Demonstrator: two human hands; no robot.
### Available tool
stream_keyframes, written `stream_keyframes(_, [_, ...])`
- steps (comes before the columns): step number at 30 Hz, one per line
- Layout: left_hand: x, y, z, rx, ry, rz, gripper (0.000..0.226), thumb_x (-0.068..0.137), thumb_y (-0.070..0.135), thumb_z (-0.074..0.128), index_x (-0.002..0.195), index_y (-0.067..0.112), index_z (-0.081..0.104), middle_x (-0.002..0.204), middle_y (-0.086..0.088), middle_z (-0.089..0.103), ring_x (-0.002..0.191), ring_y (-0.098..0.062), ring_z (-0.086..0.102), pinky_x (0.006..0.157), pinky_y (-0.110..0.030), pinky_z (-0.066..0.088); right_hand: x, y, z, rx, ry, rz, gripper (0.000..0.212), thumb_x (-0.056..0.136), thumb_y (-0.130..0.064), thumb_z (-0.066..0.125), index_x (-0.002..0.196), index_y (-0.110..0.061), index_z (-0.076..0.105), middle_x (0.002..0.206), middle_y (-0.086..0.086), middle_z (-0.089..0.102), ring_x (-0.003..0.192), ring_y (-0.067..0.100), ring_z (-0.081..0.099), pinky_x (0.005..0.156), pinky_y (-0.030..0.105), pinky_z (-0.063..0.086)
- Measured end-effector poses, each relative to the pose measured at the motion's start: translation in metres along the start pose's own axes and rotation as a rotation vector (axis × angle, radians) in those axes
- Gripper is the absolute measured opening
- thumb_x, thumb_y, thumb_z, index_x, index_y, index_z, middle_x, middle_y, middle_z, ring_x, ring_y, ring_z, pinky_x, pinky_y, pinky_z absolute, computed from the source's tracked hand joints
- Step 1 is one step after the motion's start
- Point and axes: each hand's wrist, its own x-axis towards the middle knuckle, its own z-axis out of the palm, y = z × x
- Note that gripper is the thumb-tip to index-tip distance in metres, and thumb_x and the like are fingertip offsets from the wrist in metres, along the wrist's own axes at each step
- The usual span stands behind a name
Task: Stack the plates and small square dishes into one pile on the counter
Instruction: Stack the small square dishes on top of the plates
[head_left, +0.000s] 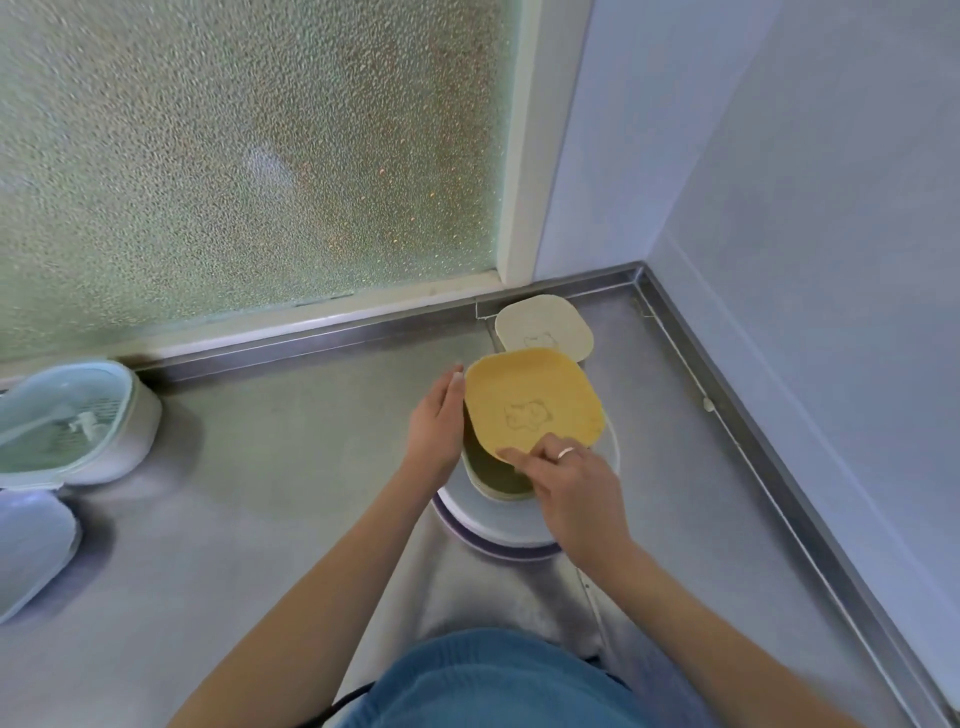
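A yellow square dish (532, 402) with an embossed figure is held tilted above a green square dish (493, 475). The green dish sits on round white plates (493, 525) stacked on the steel counter (260, 519). My right hand (566, 483) pinches the yellow dish's near edge, a ring on one finger. With straight fingers, my left hand (436, 421) rests against the yellow dish's left edge. A cream square dish (543, 327) lies alone on the counter behind them, near the back corner.
A pale blue lidded container (72, 421) with a strainer insert stands at the left by the window sill. Another pale lid or dish (31, 545) lies in front of it. A raised steel rim (753, 441) and wall bound the counter on the right.
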Motion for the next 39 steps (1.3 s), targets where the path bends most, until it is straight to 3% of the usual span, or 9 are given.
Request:
stream_keyframes(2, [-0.003, 0.001, -0.003, 0.001, -0.008, -0.019, 0.044, 0.099, 0.033, 0.040, 0.140, 0.020, 0.044, 0.141, 0.002, 0.050, 0.131, -0.016, 0.045, 0.108, -0.028, 0.033, -0.010, -0.006, 0.007, 0.005, -0.055, -0.037, 0.037, 0.073, -0.011, 0.075, 0.108, -0.023, 0.071, 0.077, 0.001, 0.066, 0.064, 0.021, 0.061, 0.055, 0.027, 0.050])
stream_keyframes(6, [-0.005, -0.007, -0.006, 0.145, -0.019, 0.022, 0.041, 0.097, 0.014, 0.043, 0.138, 0.017, 0.047, 0.140, -0.001, 0.052, 0.132, -0.019, 0.046, 0.109, -0.027, 0.033, -0.011, -0.006, -0.002, 0.067, -0.141, -0.036, 0.043, 0.094, -0.036, 0.040, 0.136, -0.029, 0.047, 0.093, -0.005, 0.070, 0.072, 0.019, 0.060, 0.061, 0.032, 0.048])
stream_keyframes(9, [-0.009, -0.009, -0.005, 0.215, -0.004, 0.042, 0.041, 0.098, 0.013, 0.039, 0.138, 0.018, 0.047, 0.137, -0.003, 0.055, 0.122, -0.018, 0.052, 0.095, -0.020, 0.034, 0.001, 0.005, -0.010, 0.060, -0.067, 0.182, 0.055, 0.095, -0.045, 0.029, 0.146, -0.025, 0.028, 0.129, 0.002, 0.057, 0.107, 0.022, 0.056, 0.087, 0.038, 0.045])
stream_keyframes(12, [-0.012, -0.010, -0.001, 0.312, -0.018, 0.063, 0.044, 0.100, 0.015, 0.034, 0.143, 0.020, 0.039, 0.130, -0.006, 0.058, 0.109, -0.020, 0.055, 0.086, -0.017, 0.033, 0.019, 0.020, -0.004, 0.116, -0.146, 0.445, 0.061, 0.097, -0.043, 0.027, 0.150, -0.020, 0.010, 0.153, 0.006, 0.029, 0.137, 0.025, 0.032, 0.105, 0.044, 0.029])
stream_keyframes(15, [-0.013, -0.016, 0.000, 0.422, -0.029, 0.117, 0.046, 0.101, 0.015, 0.032, 0.147, 0.022, 0.032, 0.121, -0.013, 0.061, 0.104, -0.029, 0.058, 0.082, -0.025, 0.040, 0.024, 0.031, 0.012, 0.082, -0.333, 0.515, 0.063, 0.098, -0.043, 0.027, 0.150, -0.019, 0.000, 0.158, 0.005, 0.016, 0.140, 0.026, 0.026, 0.109, 0.045, 0.025])
stream_keyframes(19, [-0.011, -0.022, 0.001, 0.452, -0.015, 0.156, 0.047, 0.100, 0.014, 0.032, 0.146, 0.022, 0.033, 0.131, -0.015, 0.057, 0.112, -0.032, 0.056, 0.090, -0.029, 0.042, 0.023, 0.035, 0.020, 0.142, -0.383, 0.541, 0.064, 0.098, -0.046, 0.024, 0.150, -0.023, -0.005, 0.159, -0.001, 0.009, 0.138, 0.027, 0.030, 0.109, 0.045, 0.029])
stream_keyframes(28, [-0.001, -0.020, -0.010, 0.255, 0.088, 0.056, 0.039, 0.101, 0.020, 0.035, 0.139, 0.016, 0.046, 0.136, -0.002, 0.055, 0.125, -0.017, 0.050, 0.096, -0.019, 0.033, 0.067, 0.077, 0.010, 0.572, -0.049, 0.831, 0.045, 0.100, -0.029, 0.033, 0.144, -0.023, 0.029, 0.144, 0.002, 0.044, 0.130, 0.023, 0.041, 0.105, 0.035, 0.030])
stream_keyframes(34, [0.013, -0.031, -0.013, 0.373, 0.102, -0.029, 0.045, 0.096, 0.001, 0.032, 0.134, 0.013, 0.051, 0.130, -0.010, 0.060, 0.120, -0.025, 0.054, 0.092, -0.020, 0.035, 0.117, 0.124, 0.045, 0.595, -0.415, 0.996, 0.041, 0.097, -0.026, 0.036, 0.138, -0.018, 0.038, 0.139, 0.011, 0.046, 0.122, 0.030, 0.047, 0.100, 0.038, 0.038])
stream_keyframes(39, [0.013, -0.043, -0.009, 0.462, 0.052, -0.021, 0.042, 0.100, 0.010, 0.033, 0.139, 0.018, 0.045, 0.135, -0.005, 0.057, 0.123, -0.024, 0.054, 0.096, -0.021, 0.037, 0.130, 0.128, 0.070, 0.560, -0.486, 1.027, 0.035, 0.093, -0.018, 0.036, 0.114, -0.001, 0.058, 0.122, 0.019, 0.057, 0.096, 0.029, 0.052, 0.078, 0.035, 0.042])
